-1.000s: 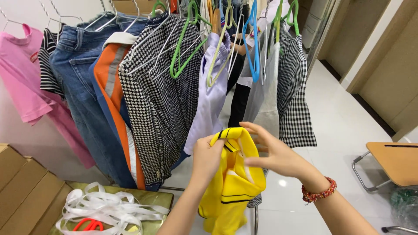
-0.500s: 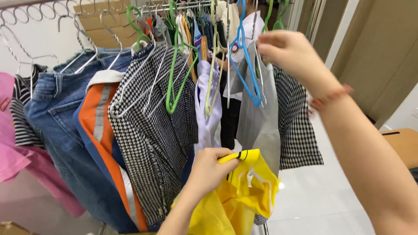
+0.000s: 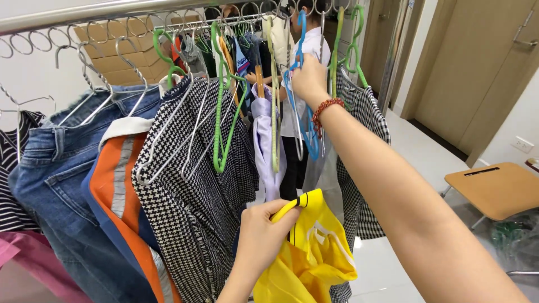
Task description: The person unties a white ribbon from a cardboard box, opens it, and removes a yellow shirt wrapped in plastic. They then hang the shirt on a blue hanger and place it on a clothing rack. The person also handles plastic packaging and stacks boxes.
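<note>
Two hands working at a crowded clothes rail point(image 3: 112, 12). Left hand point(image 3: 264, 233) closed around the black-trimmed collar of a yellow shirt point(image 3: 309, 252), gripping it low in front of the hanging clothes, fabric drooping below the fist. Right hand point(image 3: 309, 78) reaching up among the hangers, fingers curled around a blue plastic hanger point(image 3: 306, 132) just under the rail, a red beaded bracelet point(image 3: 325, 109) sitting on the wrist. Hanging just left of that hanger: a yellow-green hanger point(image 3: 274, 112) over a lilac garment point(image 3: 266, 146), then a green hanger point(image 3: 224, 112) lying against a black-and-white houndstooth jacket point(image 3: 191, 196). Further left, hanging side by side: an orange and navy jacket with a grey stripe point(image 3: 118, 191), blue jeans point(image 3: 50, 185), a striped top point(image 3: 14, 174) and a pink garment point(image 3: 22, 252) at the frame edge. Hanging behind the right forearm: a gingham shirt point(image 3: 365, 123). Standing well apart at far right: a small wooden desk point(image 3: 497, 188) on a white tiled floor point(image 3: 415, 146).
</note>
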